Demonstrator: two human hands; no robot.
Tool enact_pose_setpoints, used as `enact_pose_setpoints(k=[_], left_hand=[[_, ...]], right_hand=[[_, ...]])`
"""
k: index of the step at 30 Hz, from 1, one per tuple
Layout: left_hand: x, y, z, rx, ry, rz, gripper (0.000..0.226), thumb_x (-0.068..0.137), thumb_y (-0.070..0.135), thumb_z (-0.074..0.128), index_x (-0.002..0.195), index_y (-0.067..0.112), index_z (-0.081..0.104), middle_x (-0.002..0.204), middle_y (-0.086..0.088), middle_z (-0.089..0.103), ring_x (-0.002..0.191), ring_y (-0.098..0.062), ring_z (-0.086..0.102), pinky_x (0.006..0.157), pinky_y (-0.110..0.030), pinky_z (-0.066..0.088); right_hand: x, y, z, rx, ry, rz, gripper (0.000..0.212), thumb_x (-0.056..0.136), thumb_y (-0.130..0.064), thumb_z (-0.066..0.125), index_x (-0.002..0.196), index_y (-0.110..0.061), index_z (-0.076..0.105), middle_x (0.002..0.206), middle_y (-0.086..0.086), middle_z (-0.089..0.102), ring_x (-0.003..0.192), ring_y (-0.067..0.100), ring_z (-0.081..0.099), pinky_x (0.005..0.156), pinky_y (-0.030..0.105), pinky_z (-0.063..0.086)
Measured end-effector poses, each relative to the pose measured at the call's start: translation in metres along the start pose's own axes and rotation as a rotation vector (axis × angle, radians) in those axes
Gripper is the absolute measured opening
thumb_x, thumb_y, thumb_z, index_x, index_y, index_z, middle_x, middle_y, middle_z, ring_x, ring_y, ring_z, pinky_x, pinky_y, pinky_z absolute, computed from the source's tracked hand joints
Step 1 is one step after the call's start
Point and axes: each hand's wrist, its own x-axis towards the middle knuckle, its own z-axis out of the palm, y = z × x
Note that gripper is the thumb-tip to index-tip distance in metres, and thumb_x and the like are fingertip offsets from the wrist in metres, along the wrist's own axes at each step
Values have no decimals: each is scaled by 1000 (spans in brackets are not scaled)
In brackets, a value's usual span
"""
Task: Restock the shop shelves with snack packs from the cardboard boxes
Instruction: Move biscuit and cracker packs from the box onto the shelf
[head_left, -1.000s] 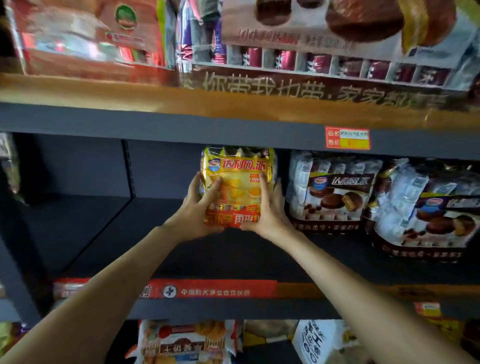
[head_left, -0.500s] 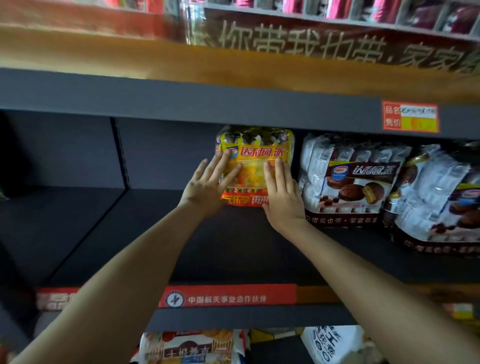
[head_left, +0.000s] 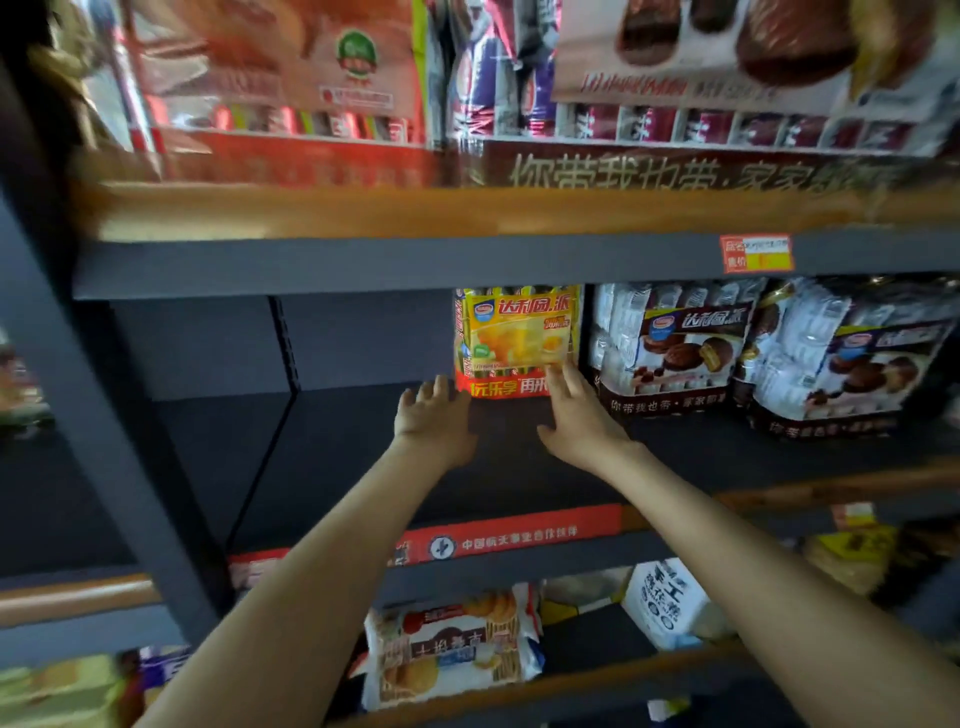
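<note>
The yellow pack (head_left: 519, 338) stands far back on the shelf (head_left: 337, 441). The left hand (head_left: 434, 415) hovers released beside it, and the right hand (head_left: 582, 415) touches its front with straight fingers. A gentle, level nudge should keep it upright.

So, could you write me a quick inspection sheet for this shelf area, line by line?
Surface: dark middle shelf, with packs standing on its right half.
Job's things: yellow snack pack upright at the back of the shelf; cardboard boxes, nothing seen.
Clutter: nothing seen.
Hands: left hand open beside the pack's lower left, contact unclear; right hand open, fingertips on the pack's lower right corner.
Cables: nothing seen.
Surroundings: chocolate pie packs to the right of the yellow one; price tag on the shelf edge above; biscuit pack on the shelf below.
</note>
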Motion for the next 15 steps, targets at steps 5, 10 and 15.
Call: enact_pose_setpoints(k=[5,10,15], left_hand=[[-56,-6,-8,-314,-60,16,50,94,47,47,133,16,47,130,-9,55,116,-29,55,88,-35,46],[-107,-3,-4,-269,13,110,48,98,43,42,138,16,40,124,-11,57,110,-30,57,74,-33,43],[-160,1,30,-179,147,147,54,99,40,40,147,17,28,147,-11,38,138,-31,33,114,-43,24]], right_hand=[[-57,-33,-1,145,110,113,59,96,-26,51,147,-7,28,151,11,28,139,28,28,110,40,33],[-114,-62,19,247,403,121,33,94,-14,53,126,-5,56,126,13,55,119,27,51,95,33,42],[-174,-80,41,359,639,11,22,92,-8,56,113,-5,62,110,8,61,105,23,58,85,22,42]])
